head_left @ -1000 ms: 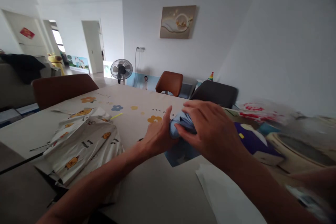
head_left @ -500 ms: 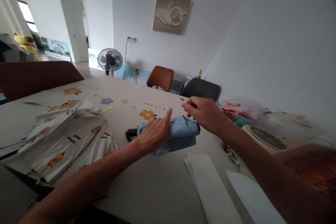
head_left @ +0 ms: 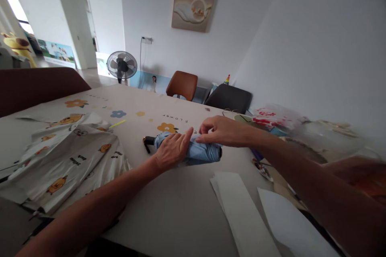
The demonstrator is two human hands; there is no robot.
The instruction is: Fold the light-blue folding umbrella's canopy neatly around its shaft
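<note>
A folded light-blue umbrella (head_left: pixel 203 153) lies across the table, its black handle (head_left: pixel 148 140) with a strap pointing left and its dark tip at the right. My left hand (head_left: pixel 173 148) is wrapped round the umbrella near the handle, thumb stretched upward. Bent over the umbrella's upper side is my right hand (head_left: pixel 218 130), its curled fingers closed at the blue cloth. Whatever its fingertips pinch there is partly hidden.
On the left lies a crumpled cloth with yellow duck prints (head_left: pixel 90 156). White paper strips (head_left: pixel 238 209) lie at the front right. Plastic bags (head_left: pixel 271 114) and a lidded container (head_left: pixel 328 132) crowd the right side. Chairs (head_left: pixel 182 84) stand beyond the table (head_left: pixel 169 217).
My right hand has come down and left onto the umbrella. The loose blue flap that hung below it is now wrapped closer. The camera view has shifted slightly.
</note>
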